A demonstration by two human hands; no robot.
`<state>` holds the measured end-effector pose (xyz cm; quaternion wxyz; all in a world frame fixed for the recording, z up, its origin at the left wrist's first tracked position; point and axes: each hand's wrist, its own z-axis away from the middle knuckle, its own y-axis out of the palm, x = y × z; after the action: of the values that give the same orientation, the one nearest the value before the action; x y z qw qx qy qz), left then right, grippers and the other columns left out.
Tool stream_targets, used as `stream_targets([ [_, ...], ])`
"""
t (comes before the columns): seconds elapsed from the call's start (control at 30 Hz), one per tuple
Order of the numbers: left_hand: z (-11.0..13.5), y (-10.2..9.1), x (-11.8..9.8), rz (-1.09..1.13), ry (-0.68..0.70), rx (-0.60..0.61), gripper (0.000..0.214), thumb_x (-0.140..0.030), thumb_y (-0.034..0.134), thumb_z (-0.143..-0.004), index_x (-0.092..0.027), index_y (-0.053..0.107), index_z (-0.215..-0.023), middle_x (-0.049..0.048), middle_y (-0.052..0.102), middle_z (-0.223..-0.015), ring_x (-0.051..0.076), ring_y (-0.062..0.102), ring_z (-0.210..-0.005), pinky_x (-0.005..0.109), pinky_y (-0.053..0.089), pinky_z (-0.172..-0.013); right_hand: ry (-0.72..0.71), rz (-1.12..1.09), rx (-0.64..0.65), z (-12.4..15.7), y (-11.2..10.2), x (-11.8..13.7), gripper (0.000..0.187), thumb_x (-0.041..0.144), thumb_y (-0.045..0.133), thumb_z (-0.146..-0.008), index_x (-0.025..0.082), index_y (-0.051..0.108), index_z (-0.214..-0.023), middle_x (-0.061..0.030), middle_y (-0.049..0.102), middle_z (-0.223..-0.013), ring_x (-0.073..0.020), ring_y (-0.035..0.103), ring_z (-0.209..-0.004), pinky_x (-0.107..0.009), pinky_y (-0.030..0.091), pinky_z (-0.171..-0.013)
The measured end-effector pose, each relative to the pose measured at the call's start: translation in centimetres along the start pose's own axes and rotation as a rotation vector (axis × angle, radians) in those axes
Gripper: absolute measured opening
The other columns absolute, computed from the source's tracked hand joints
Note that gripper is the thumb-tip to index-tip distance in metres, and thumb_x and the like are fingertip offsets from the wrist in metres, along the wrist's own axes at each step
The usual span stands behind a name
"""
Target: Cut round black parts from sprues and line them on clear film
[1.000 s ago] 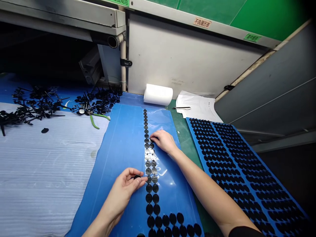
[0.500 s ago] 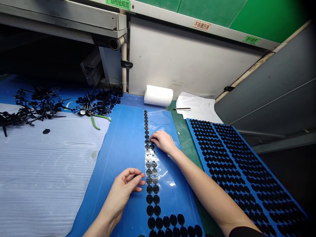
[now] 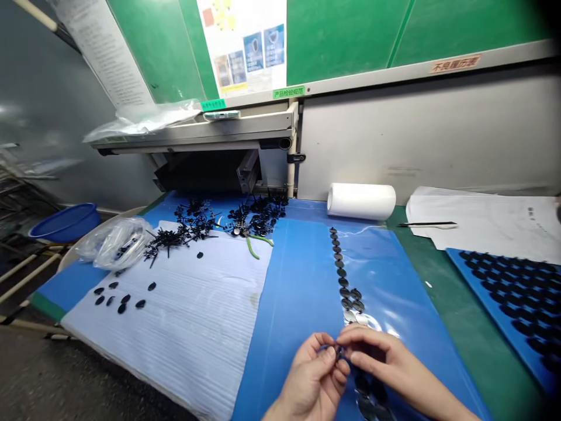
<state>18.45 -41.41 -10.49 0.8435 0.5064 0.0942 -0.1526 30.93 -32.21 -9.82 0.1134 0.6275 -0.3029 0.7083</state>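
Just above the blue sheet (image 3: 280, 280), my left hand (image 3: 312, 374) and my right hand (image 3: 385, 358) meet fingertip to fingertip. Both are closed in a pinch around a small black disc (image 3: 339, 352), mostly hidden by the fingers. Behind them a line of black discs (image 3: 341, 273) runs away from me, with a short second line starting beside it on the right. More discs (image 3: 370, 397) lie below my right hand, partly covered by it.
On the left, loose discs (image 3: 121, 308) lie on a white foam sheet (image 3: 197, 327). Black sprue scraps (image 3: 193, 225) and green-handled cutters (image 3: 253, 248) lie behind. A white roll (image 3: 362, 200), papers (image 3: 482, 216), tweezers (image 3: 427, 224) and a disc-filled blue board (image 3: 512, 292) occupy the right.
My right hand has left the second line of discs and come back to meet my left hand, which holds the black disc. The view has swung left and up.
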Motion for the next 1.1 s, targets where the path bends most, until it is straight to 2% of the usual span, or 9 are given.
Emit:
stream_targets([
  [0.17,0.2,0.2,0.2,0.09,-0.105,0.045,0.024,-0.009,0.068,-0.061,-0.013,0.049,-0.076,0.0041,0.054,-0.067,0.005,0.054,-0.052,0.007,0.035,-0.042,-0.018,-0.07,-0.116,0.4,1.3,-0.8,0.008,0.029,0.056,-0.078,0.027,0.062,-0.082,-0.0051,0.057,-0.083,-0.0215,0.054,-0.082,-0.032,0.044,-0.072],
  [0.33,0.3,-0.4,0.8,0.123,-0.139,0.06,0.023,-0.001,0.065,-0.061,-0.014,0.05,-0.075,0.0007,0.054,-0.064,0.002,0.051,-0.051,0.006,0.035,-0.043,-0.121,-0.049,-0.219,0.5,2.4,0.4,0.011,0.026,0.053,-0.08,0.023,0.063,-0.078,-0.0031,0.057,-0.075,-0.0178,0.055,-0.072,-0.028,0.044,-0.066],
  [0.47,0.1,-1.2,1.2,0.098,-0.146,-0.018,0.022,0.004,0.062,-0.06,-0.012,0.053,-0.074,0.0003,0.055,-0.061,0.002,0.051,-0.051,0.007,0.037,-0.043,-0.251,0.222,-0.146,0.8,1.9,1.4,0.01,0.024,0.053,-0.081,0.02,0.062,-0.084,-0.0029,0.059,-0.077,-0.0148,0.054,-0.07,-0.025,0.042,-0.065],
  [0.6,-0.1,-1.5,1.5,-0.027,-0.182,-0.109,0.021,0.001,0.063,-0.062,-0.012,0.052,-0.075,-0.0002,0.055,-0.059,0.004,0.053,-0.051,0.008,0.039,-0.043,-0.366,0.442,-0.061,0.8,0.8,1.5,0.011,0.023,0.05,-0.083,0.019,0.06,-0.086,-0.0022,0.062,-0.076,-0.0136,0.055,-0.071,-0.023,0.041,-0.068],
  [0.67,0.0,-1.6,1.8,-0.103,-0.204,-0.154,0.02,-0.003,0.064,-0.063,-0.013,0.05,-0.074,0.0006,0.056,-0.061,0.006,0.054,-0.05,0.011,0.04,-0.042,-0.305,0.541,-0.154,-0.1,-0.8,0.8,0.01,0.023,0.05,-0.083,0.019,0.059,-0.083,-0.0008,0.062,-0.075,-0.0127,0.055,-0.07,-0.022,0.041,-0.067],
  [0.77,0.1,-1.9,2.2,-0.168,-0.223,-0.171,0.024,-0.008,0.067,-0.062,-0.014,0.046,-0.071,0.0008,0.057,-0.062,0.007,0.053,-0.05,0.013,0.04,-0.043,-0.144,0.684,-0.335,-2.6,-4.6,-1.1,0.01,0.02,0.048,-0.083,0.017,0.058,-0.083,-0.0029,0.061,-0.08,-0.0145,0.055,-0.075,-0.023,0.041,-0.068],
  [0.9,0.2,-2.9,2.6,-0.243,-0.199,-0.109,0.033,-0.021,0.074,-0.055,-0.016,0.045,-0.069,-0.0026,0.055,-0.057,0.006,0.05,-0.045,0.013,0.034,-0.038,-0.025,0.795,-0.358,-5.7,-9.2,-4.2,0.007,0.017,0.055,-0.077,0.017,0.061,-0.074,-0.0025,0.06,-0.073,-0.0164,0.054,-0.071,-0.024,0.039,-0.065],
  [0.97,0.3,-3.5,2.6,-0.28,-0.176,-0.097,0.036,-0.027,0.075,-0.053,-0.017,0.044,-0.069,-0.0043,0.053,-0.056,0.006,0.048,-0.043,0.013,0.029,-0.035,0.009,0.841,-0.322,-6.4,-9.8,-5.1,0.005,0.02,0.059,-0.075,0.019,0.062,-0.071,-0.001,0.061,-0.073,-0.0167,0.054,-0.072,-0.023,0.038,-0.065],
  [1.1,0.5,-4.1,2.3,-0.308,-0.159,-0.124,0.04,-0.032,0.075,-0.05,-0.018,0.043,-0.07,-0.0061,0.052,-0.057,0.005,0.045,-0.041,0.014,0.024,-0.035,0.058,0.926,-0.275,-6.5,-9.2,-5.2,0.006,0.025,0.059,-0.076,0.023,0.064,-0.074,-0.0001,0.061,-0.079,-0.0185,0.053,-0.079,-0.024,0.036,-0.067],
])
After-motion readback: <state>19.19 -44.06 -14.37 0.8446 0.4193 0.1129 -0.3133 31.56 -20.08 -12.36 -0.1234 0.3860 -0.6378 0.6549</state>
